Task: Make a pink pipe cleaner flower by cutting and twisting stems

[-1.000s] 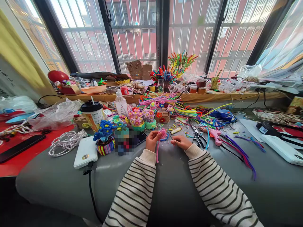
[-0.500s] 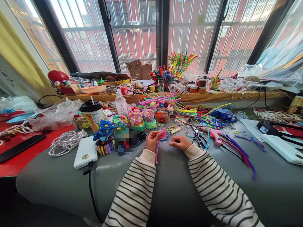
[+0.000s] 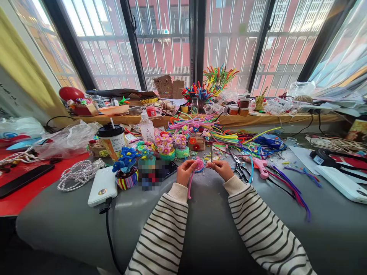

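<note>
1. Left hand (image 3: 185, 172) has its fingertips pinched on the edge of a pink pipe-cleaner flower (image 3: 199, 163), which sits just above the gray tabletop (image 3: 209, 225), center of the scene. My guess is the edge grip leaves the petals uncovered.
2. Its pink stem (image 3: 190, 185) hangs down toward the near side, probably just to stay out of the way.
3. Right hand (image 3: 223, 170) is a little apart from the left, fingers closed around a thin dark tool (image 3: 211, 154) that points up. Can't tell what it is, too small. Looks like a fingertip hold for fine control.
4. Scissors (image 3: 240, 168) lie just right of that hand, handles facing near, so pretty grabbable imo. The pink glue gun (image 3: 260, 168) is right beside them, cord trailing off right, likely so it doesn't cross the work spot.
5. Potted blue flowers (image 3: 126, 160) and potted pink flowers (image 3: 164, 143) are grouped on the left, I'd guess to free up the middle.
6. Loose pipe cleaners (image 3: 197, 120) are heaped on the far side, maybe to stay reachable.
</note>
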Demonstrator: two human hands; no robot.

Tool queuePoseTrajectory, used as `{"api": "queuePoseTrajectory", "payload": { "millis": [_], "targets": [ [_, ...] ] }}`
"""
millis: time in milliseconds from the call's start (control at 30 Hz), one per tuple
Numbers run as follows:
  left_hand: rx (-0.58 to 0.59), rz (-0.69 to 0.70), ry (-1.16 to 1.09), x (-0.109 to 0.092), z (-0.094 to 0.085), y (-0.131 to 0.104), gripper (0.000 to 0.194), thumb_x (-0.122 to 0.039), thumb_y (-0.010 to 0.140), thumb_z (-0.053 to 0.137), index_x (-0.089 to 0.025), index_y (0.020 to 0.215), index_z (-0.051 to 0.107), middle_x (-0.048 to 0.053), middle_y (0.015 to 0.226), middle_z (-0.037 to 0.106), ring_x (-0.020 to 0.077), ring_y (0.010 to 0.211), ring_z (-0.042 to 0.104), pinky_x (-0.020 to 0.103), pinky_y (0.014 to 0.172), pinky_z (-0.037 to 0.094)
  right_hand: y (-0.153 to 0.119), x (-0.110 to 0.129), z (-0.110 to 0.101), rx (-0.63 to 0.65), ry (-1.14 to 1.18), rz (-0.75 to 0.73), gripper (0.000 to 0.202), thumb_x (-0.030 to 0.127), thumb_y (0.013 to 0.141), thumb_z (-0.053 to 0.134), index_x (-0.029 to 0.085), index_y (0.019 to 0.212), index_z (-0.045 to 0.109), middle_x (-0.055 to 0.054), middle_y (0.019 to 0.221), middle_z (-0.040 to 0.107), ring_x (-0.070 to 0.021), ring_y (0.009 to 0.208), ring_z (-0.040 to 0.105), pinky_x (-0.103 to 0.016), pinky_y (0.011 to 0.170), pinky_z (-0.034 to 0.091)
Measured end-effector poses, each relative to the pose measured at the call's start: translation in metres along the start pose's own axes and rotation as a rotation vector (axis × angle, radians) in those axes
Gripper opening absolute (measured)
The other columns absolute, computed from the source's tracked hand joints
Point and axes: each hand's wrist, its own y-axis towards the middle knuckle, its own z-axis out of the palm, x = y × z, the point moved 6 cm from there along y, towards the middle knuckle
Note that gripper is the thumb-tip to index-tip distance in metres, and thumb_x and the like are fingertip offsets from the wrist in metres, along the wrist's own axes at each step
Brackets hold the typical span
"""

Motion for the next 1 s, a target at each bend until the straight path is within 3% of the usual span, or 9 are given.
{"api": "queuePoseTrajectory", "payload": {
  "millis": [133, 233, 300, 433, 567, 767, 900, 1000],
  "targets": [
    [0.149, 0.024, 0.17, -0.007, 0.009, -0.002, 0.022, -0.03, 0.055, 0.057, -0.013, 0.069, 0.06, 0.004, 0.069, 0.06, 0.0128, 0.064, 0.053, 0.024, 0.062, 0.04, 0.002, 0.002, 0.005, -0.016, -0.015, -0.013, 0.038, 0.047, 0.062, 0.044, 0.014, 0.045, 0.044, 0.004, 0.045, 0.026, -0.0052, 0.043, 0.024, -0.019, 0.04, 0.019],
    [0.196, 0.025, 0.234, -0.015, 0.012, -0.002, 0.022, -0.03, 0.054, 0.057, -0.014, 0.069, 0.061, 0.006, 0.071, 0.06, 0.0145, 0.066, 0.053, 0.025, 0.064, 0.04, 0.002, 0.001, 0.01, -0.005, -0.035, 0.002, 0.036, 0.048, 0.06, 0.046, 0.014, 0.047, 0.044, 0.005, 0.044, 0.026, -0.0052, 0.043, 0.023, -0.019, 0.039, 0.018],
    [0.159, 0.045, 0.229, -0.025, 0.007, -0.003, 0.023, -0.029, 0.054, 0.057, -0.015, 0.071, 0.061, 0.006, 0.074, 0.06, 0.0151, 0.068, 0.053, 0.025, 0.065, 0.04, 0.002, -0.002, 0.006, -0.086, -0.027, 0.029, 0.036, 0.049, 0.06, 0.045, 0.014, 0.048, 0.045, 0.005, 0.044, 0.026, -0.0053, 0.043, 0.023, -0.019, 0.039, 0.019],
    [-0.03, 0.192, 0.141, -0.054, -0.012, -0.014, 0.02, -0.029, 0.06, 0.052, -0.016, 0.073, 0.06, 0.005, 0.073, 0.06, 0.015, 0.07, 0.053, 0.025, 0.067, 0.04, 0.0, -0.012, -0.01, -0.358, 0.01, 0.099, 0.04, 0.052, 0.062, 0.04, 0.014, 0.05, 0.045, 0.004, 0.045, 0.027, -0.0057, 0.043, 0.023, -0.019, 0.04, 0.019],
    [-0.029, 0.288, 0.214, -0.058, -0.008, -0.027, 0.015, -0.028, 0.062, 0.051, -0.017, 0.063, 0.061, 0.003, 0.065, 0.06, 0.0139, 0.065, 0.053, 0.025, 0.068, 0.039, -0.001, -0.014, -0.015, -0.463, 0.054, 0.143, 0.046, 0.056, 0.063, 0.032, 0.015, 0.05, 0.046, 0.004, 0.04, 0.025, -0.006, 0.04, 0.021, -0.02, 0.037, 0.017],
    [-0.064, -0.06, 0.043, 0.004, 0.013, -0.009, 0.024, -0.033, 0.056, 0.055, -0.014, 0.07, 0.06, 0.005, 0.066, 0.06, 0.0141, 0.058, 0.054, 0.024, 0.05, 0.043, 0.001, -0.011, 0.01, -0.299, 0.19, 0.189, 0.039, 0.054, 0.059, 0.042, 0.016, 0.048, 0.042, 0.006, 0.039, 0.02, -0.0048, 0.037, 0.018, -0.02, 0.036, 0.016],
    [-0.127, -0.013, -0.122, 0.007, 0.006, 0.007, 0.022, -0.029, 0.052, 0.059, -0.013, 0.068, 0.059, 0.003, 0.07, 0.06, 0.0117, 0.062, 0.054, 0.024, 0.06, 0.044, 0.002, -0.007, 0.022, -0.137, 0.157, 0.157, 0.038, 0.051, 0.06, 0.043, 0.015, 0.049, 0.044, 0.006, 0.04, 0.023, -0.0045, 0.037, 0.02, -0.019, 0.037, 0.018],
    [-0.172, -0.059, -0.209, 0.005, -0.009, 0.013, 0.025, -0.029, 0.051, 0.059, -0.012, 0.069, 0.057, 0.002, 0.067, 0.059, 0.0113, 0.058, 0.054, 0.025, 0.055, 0.045, 0.002, -0.006, 0.023, -0.052, 0.053, 0.143, 0.041, 0.052, 0.063, 0.039, 0.014, 0.051, 0.049, 0.006, 0.04, 0.029, -0.0048, 0.038, 0.025, -0.019, 0.038, 0.021]
  ]
}}
